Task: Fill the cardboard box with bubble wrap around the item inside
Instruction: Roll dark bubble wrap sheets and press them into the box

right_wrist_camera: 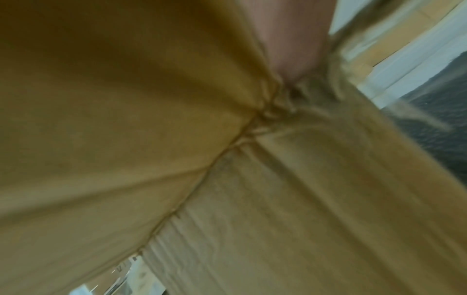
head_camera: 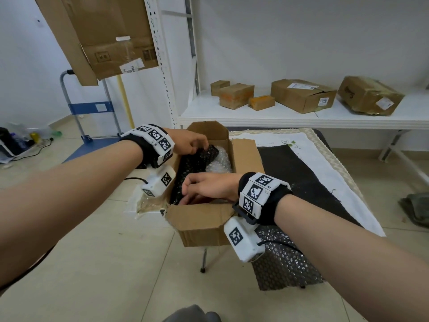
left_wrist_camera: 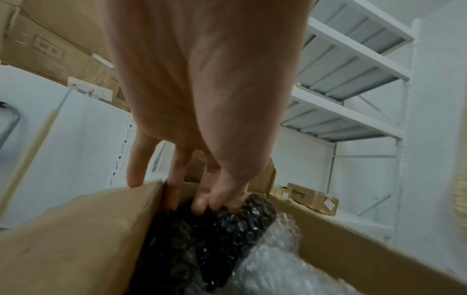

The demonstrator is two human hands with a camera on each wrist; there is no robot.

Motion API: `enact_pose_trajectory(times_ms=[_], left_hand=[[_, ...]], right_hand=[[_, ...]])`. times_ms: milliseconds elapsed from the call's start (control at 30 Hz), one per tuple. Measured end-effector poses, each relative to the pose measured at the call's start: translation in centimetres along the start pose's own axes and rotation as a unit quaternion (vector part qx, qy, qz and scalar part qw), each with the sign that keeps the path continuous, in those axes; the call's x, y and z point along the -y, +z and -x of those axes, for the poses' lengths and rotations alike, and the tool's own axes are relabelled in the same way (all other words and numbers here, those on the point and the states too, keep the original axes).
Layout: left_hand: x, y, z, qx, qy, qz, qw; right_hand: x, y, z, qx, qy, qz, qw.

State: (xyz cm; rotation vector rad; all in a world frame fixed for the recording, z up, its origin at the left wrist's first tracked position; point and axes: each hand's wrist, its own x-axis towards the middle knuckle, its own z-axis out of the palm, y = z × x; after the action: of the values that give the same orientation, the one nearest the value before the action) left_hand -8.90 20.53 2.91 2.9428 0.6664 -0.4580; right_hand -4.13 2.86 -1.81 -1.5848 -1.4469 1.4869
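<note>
1. Head view: the cardboard box is sitting open at the desk's left edge; the right hand is reaching inside, its grip unclear.
2. Left wrist view: the left hand's grip is pinching black bubble wrap beside the clear-wrapped item.
3. Right wrist view: blurred cardboard is filling it.

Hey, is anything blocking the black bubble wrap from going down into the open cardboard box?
Nothing visible blocks it. The black bubble wrap is already inside the open brown cardboard box, beside the clear bubble-wrapped item. The left hand grips its far end; the right hand presses its near end. The flaps stand open.
</note>
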Motion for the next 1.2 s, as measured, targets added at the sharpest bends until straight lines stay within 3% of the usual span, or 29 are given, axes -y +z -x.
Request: enact_pose_trajectory(times_ms=[167,267,400,500,700,767,833,933,1000,1100,1200], left_hand=[[-2.0,0.8,0.0,0.061,-0.026,-0.115,0.991],[-2.0,0.9,0.7,0.096,-0.035,-0.136,0.985],[-2.1,-0.4,2.4,0.123,-0.023,-0.057,0.991],[-2.3,0.1,2.4,0.104,-0.02,-0.088,0.99],[-2.4,3.1,1.1,0.031,0.001,-0.257,0.966],[-2.6,3.8,1.0,0.011,-0.001,-0.281,0.96],[-2.9,3.8,0.9,-0.002,-0.01,-0.277,0.961],[-3.1,2.6,1.5,0.026,-0.023,-0.206,0.978],[-3.0,1.8,1.6,0.065,-0.043,-0.164,0.983],[-3.1,1.6,1.4,0.107,-0.084,-0.159,0.978],[-3.6,2.1,1.3,0.114,-0.095,-0.2,0.968]], right_hand=[[0.1,-1.0,-0.1,0.023,0.026,0.019,0.999],[1.3,-1.6,0.8,-0.038,-0.012,0.15,0.988],[2.1,-3.3,1.0,-0.202,-0.055,0.372,0.904],[1.9,-4.0,0.7,-0.173,0.014,0.453,0.875],[0.3,-3.7,0.4,-0.115,0.079,0.627,0.766],[0.1,-3.5,0.1,-0.116,0.064,0.623,0.771],[0.5,-3.8,0.4,-0.116,0.051,0.564,0.816],[1.4,-4.5,2.0,-0.139,-0.001,0.433,0.891],[1.9,-4.5,2.8,-0.086,-0.001,0.385,0.919],[2.2,-3.5,3.3,0.032,0.053,0.419,0.906],[2.1,-2.3,2.7,0.066,0.105,0.485,0.866]])
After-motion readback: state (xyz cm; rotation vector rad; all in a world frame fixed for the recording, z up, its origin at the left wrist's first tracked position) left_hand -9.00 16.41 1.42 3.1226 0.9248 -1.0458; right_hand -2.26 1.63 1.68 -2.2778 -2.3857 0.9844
